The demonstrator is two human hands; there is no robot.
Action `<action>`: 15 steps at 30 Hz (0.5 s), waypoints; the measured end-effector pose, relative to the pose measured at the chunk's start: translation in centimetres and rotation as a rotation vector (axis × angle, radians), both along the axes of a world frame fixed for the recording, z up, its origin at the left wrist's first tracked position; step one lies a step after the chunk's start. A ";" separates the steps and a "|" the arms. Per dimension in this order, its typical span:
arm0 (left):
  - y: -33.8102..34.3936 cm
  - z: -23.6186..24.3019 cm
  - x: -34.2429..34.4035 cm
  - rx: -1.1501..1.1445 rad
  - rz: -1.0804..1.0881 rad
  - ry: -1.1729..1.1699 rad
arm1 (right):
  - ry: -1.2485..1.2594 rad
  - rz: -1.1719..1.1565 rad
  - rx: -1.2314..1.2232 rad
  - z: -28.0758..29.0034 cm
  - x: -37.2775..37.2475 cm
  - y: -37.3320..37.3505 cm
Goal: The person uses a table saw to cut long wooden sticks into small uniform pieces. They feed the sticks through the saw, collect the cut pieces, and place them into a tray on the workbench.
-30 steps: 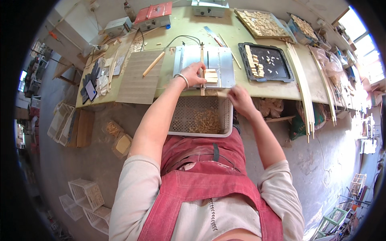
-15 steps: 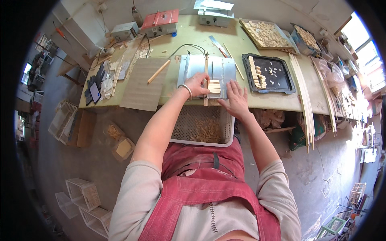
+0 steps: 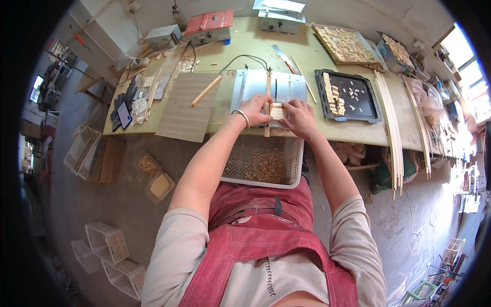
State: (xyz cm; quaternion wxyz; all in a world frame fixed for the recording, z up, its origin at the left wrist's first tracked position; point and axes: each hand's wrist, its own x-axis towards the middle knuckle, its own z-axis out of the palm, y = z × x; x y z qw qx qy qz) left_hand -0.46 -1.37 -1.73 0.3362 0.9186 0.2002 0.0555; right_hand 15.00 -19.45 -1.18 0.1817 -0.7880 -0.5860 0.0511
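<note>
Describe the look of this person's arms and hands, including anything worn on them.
The left hand and right hand are ungloved. A slim, pale, silvery bangle circles the left wrist; none shows on the right. Loose beige sleeves end near the elbows, leaving the forearms bare.

2 hands (image 3: pixel 255 109) (image 3: pixel 300 118), 1 black tray (image 3: pixel 369 97), 1 phone (image 3: pixel 124 115)

Got pale cream wooden blocks (image 3: pixel 276 111), a flat silvery-blue metal plate (image 3: pixel 254 84) and a pale yellow-green table (image 3: pixel 243 46). Also spotting a white plastic basket (image 3: pixel 236 157) dotted with holes, a rectangular black tray (image 3: pixel 367 90) and a dusty-red cloth apron (image 3: pixel 273 244) with pale stitching.
</note>
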 end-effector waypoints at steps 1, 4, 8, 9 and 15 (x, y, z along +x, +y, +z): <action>0.0 0.0 0.0 0.000 0.000 0.003 | 0.035 -0.009 -0.038 0.1 0.1 0.0; 0.2 0.2 0.2 -0.011 -0.015 0.048 | 0.165 0.038 0.058 -1.0 1.3 -0.6; 0.0 0.1 0.0 -0.001 -0.014 -0.002 | 0.162 0.046 0.040 -0.8 1.5 -0.4; 0.3 -0.1 0.0 -0.043 -0.008 -0.016 | 0.169 0.050 0.033 -0.7 1.6 -0.3; -0.1 0.1 0.0 -0.068 -0.005 -0.015 | 0.193 0.057 0.056 -1.0 1.8 -0.4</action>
